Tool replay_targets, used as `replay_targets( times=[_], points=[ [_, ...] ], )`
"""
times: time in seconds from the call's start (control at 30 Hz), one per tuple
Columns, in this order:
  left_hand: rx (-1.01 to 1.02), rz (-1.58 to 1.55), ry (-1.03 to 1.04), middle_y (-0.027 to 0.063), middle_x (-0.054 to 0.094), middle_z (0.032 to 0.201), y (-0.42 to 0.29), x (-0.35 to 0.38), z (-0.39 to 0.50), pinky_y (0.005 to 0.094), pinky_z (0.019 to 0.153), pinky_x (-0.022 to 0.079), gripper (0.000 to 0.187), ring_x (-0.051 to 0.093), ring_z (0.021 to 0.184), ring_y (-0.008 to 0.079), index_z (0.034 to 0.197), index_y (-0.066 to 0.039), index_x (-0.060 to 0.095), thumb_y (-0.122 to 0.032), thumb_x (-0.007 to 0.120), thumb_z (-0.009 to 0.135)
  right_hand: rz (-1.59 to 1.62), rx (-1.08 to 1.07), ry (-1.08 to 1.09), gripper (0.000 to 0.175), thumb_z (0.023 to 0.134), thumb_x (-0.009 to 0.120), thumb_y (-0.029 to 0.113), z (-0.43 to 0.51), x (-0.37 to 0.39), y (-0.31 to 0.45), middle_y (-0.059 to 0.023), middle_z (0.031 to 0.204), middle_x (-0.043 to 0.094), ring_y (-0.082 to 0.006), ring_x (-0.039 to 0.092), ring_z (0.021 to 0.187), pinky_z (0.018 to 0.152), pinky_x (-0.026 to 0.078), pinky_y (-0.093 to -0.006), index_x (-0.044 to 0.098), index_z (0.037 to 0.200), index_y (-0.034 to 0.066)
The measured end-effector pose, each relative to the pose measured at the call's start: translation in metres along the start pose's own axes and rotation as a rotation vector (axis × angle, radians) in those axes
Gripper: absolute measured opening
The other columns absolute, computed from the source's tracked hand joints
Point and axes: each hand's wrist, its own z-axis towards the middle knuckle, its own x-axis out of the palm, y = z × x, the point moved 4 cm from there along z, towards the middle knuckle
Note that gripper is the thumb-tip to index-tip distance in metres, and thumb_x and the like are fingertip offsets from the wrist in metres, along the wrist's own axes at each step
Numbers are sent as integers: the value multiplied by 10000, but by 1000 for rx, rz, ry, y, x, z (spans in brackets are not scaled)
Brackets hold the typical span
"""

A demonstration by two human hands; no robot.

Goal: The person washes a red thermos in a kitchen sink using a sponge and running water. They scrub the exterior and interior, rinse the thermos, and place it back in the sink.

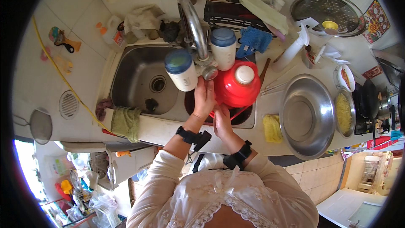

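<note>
My left hand (203, 98) reaches up to the faucet, beside a white water filter with a blue cap (180, 69); its fingertips are just below the round metal knob (209, 72). Close by on the right, my right hand (222, 118) is at the lower left side of a red plastic jug with a white lid (237, 85), near its thin red handle. Whether its fingers close on the handle is not clear. The jug stands over the smaller sink basin. A second white filter with a blue cap (223, 49) is behind it, beside the curved metal spout (194, 25).
A large steel bowl (307, 117) and a yellow cloth (272, 128) lie on the right counter. The larger steel basin (144, 79) is at left, a green cloth (126, 123) over its front edge. A blue cloth (253, 41), spray bottle (292, 49) and black rack (221, 14) stand behind.
</note>
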Motion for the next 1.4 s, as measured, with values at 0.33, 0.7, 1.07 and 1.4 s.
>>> replay_targets(
  times=[0.33,0.7,1.07,1.4],
  points=[
    [-285,-204,374,130,433,1312,25,-27,0,283,841,389,550,469,1045,158,1369,33,263,5,437,848,26,30,16,254,937,558,311,-1,18,-6,6,885,473,-72,408,837,784,356,-229,495,882,72],
    [-175,-312,363,201,310,1386,24,-51,-26,433,1082,273,865,332,1293,335,1427,-101,34,75,496,718,-459,69,444,321,920,524,157,9,14,-5,-105,1145,523,-168,489,1066,920,385,-306,463,1208,28],
    [-203,-524,-92,105,437,1292,15,-47,-24,302,955,376,455,441,1178,183,1295,-34,344,1,479,862,-966,-287,66,202,909,433,30,70,-12,204,-68,738,646,-116,630,678,562,487,-250,624,976,34],
    [-80,-63,-233,116,541,1111,30,-52,-22,267,889,401,307,526,1009,160,1140,3,445,-175,566,922,-1227,-24,643,253,914,543,137,207,25,157,-80,987,652,-151,619,872,774,488,-262,605,1134,28]
  ],
)
